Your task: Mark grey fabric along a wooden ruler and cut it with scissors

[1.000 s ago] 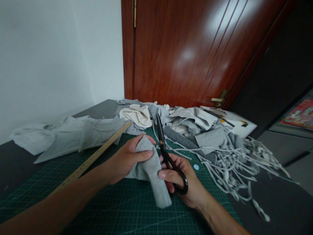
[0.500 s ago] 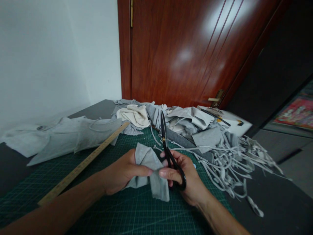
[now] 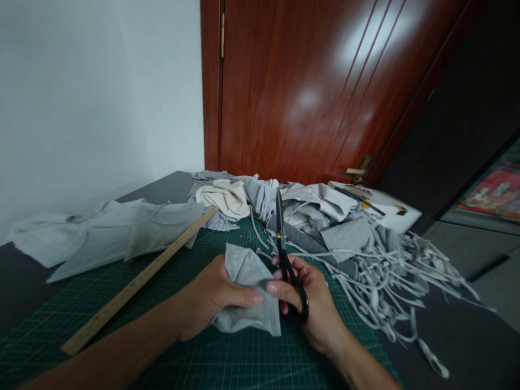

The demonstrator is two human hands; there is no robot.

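Observation:
A small piece of light grey fabric (image 3: 247,271) is held between both hands above the green cutting mat (image 3: 227,363). My left hand (image 3: 211,295) is closed on its left side, thumb lying across the front. With thumb and fingertips my right hand (image 3: 304,292) pinches the right edge of the same piece. Black-handled scissors (image 3: 281,244) also rest in my right hand, blades together and pointing away from me. The fingers behind the cloth are partly hidden.
A wooden ruler (image 3: 142,279) lies slantwise on the mat at left, beside grey-white garment pieces (image 3: 109,230). Fabric scraps (image 3: 260,195) are heaped at the back. Tangled grey cords (image 3: 385,287) spread to the right, near a white box (image 3: 400,214). A wooden door (image 3: 292,97) stands behind.
The fabric has been spread flatter between my hands, its folded lower flap now wider. The scissors point more upright. The whole view has shifted slightly.

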